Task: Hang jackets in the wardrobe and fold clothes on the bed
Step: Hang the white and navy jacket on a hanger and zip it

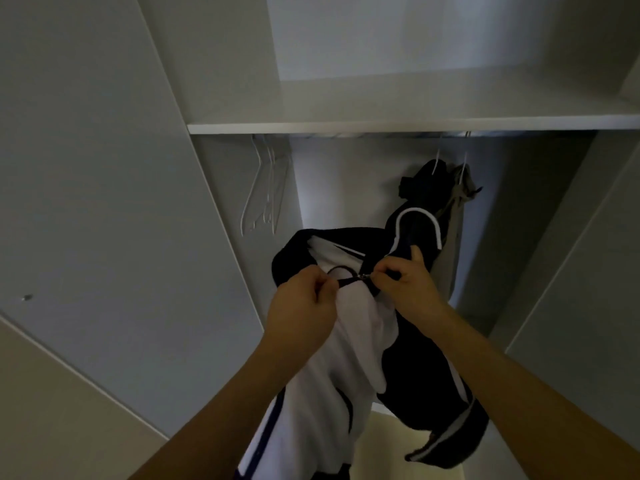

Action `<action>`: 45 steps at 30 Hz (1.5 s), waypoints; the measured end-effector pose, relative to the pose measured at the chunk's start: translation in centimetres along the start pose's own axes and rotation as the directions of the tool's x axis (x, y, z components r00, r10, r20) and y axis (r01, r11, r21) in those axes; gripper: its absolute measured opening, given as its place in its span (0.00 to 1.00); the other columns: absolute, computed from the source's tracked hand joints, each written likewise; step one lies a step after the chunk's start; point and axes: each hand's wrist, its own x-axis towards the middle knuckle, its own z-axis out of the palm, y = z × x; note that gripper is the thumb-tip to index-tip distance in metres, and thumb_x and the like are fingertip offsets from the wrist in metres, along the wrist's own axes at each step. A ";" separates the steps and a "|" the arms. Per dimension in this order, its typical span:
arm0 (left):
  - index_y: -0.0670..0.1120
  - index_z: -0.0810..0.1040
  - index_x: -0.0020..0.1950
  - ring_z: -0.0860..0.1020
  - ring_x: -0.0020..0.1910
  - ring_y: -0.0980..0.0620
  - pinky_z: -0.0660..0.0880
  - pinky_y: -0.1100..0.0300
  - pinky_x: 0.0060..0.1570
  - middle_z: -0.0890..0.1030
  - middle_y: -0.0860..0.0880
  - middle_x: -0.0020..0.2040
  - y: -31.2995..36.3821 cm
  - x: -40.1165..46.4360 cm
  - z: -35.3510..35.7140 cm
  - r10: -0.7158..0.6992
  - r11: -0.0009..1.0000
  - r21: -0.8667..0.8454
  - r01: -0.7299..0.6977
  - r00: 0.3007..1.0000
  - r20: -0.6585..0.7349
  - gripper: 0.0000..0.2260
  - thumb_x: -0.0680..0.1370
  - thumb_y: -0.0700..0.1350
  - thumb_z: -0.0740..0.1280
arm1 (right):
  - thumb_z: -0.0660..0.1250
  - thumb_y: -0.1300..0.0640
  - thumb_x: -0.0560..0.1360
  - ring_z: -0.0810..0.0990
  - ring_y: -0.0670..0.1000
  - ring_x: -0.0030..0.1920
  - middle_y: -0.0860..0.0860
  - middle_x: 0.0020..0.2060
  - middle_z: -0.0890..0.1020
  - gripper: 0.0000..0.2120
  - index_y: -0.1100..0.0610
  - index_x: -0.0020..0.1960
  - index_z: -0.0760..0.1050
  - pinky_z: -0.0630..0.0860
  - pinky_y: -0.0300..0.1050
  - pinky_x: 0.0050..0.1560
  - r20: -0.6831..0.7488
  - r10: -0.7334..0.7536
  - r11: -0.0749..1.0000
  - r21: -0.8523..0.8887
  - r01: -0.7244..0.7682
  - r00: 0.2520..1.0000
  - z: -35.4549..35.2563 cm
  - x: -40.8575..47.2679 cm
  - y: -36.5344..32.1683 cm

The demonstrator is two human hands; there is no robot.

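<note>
Item 1, nearest my cam: two bare forearms rising from the bottom edge, L from lower left, R from lower right; both reach up toward frame centre.

Item 2: left hand (303,299); back of hand toward me; fingers curled in, tips pinching a dark strip at the jacket front, prob. the zip edge; can't tell which digits do the pinching.

Item 3: right hand (403,280); fingers bent and pressed together, pinching a small metal bit, looks like the zip pull (364,277); thumb sticks up against the dark collar; both hands close, strip taut between them.

Item 4: jacket (349,341); navy and white, white front panel facing me, navy sleeve w/ pale stripe hanging lower right; white-piped collar up top; held in front of the open wardrobe (214,188), below the shelf; whether it's on a hanger I can't see.

Item 5: shelf (398,126); white, spans the wardrobe interior above the jacket; a rail runs just under it, mostly hidden.

Item 6: hangers (265,188); a few thin white ones, bunched at the left end of the rail, bare.

Item 7: dark garment (424,181) and a grey one (460,188) beside it; hung on the rail at right, behind the jacket collar; details too dim.
</note>
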 end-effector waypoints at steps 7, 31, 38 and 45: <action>0.46 0.75 0.40 0.71 0.27 0.57 0.68 0.62 0.30 0.75 0.51 0.30 -0.4 -0.6 -1.7 0.070 0.978 0.189 -0.087 0.993 0.094 0.10 0.80 0.47 0.63 | 0.69 0.62 0.75 0.70 0.48 0.57 0.52 0.60 0.64 0.10 0.52 0.36 0.78 0.68 0.43 0.64 -0.057 0.195 0.977 0.095 -0.189 0.979 -0.3 0.3 2.4; 0.49 0.75 0.34 0.73 0.33 0.54 0.68 0.62 0.35 0.74 0.50 0.32 -2.6 1.0 0.0 -0.142 0.956 -0.177 0.235 0.896 0.421 0.15 0.80 0.51 0.64 | 0.66 0.59 0.77 0.73 0.46 0.44 0.59 0.52 0.71 0.06 0.53 0.43 0.79 0.68 0.37 0.52 -0.007 0.184 0.979 -0.092 -0.184 0.983 -0.9 -0.1 3.3; 0.46 0.75 0.44 0.78 0.40 0.50 0.75 0.61 0.33 0.78 0.47 0.41 -2.2 2.1 1.5 -0.274 0.875 -0.196 0.443 0.785 0.556 0.04 0.79 0.43 0.64 | 0.64 0.57 0.79 0.77 0.58 0.52 0.62 0.54 0.75 0.06 0.55 0.45 0.79 0.74 0.50 0.61 0.012 0.157 0.988 0.015 -0.157 0.988 0.6 0.1 2.1; 0.50 0.78 0.43 0.76 0.29 0.65 0.70 0.73 0.28 0.79 0.53 0.37 -2.4 1.4 3.5 -0.148 0.957 -0.144 0.251 0.851 0.504 0.11 0.81 0.52 0.61 | 0.65 0.57 0.78 0.71 0.30 0.38 0.46 0.46 0.64 0.07 0.48 0.42 0.75 0.66 0.22 0.40 -0.107 0.004 0.978 -0.205 -0.026 0.994 0.1 -0.4 2.9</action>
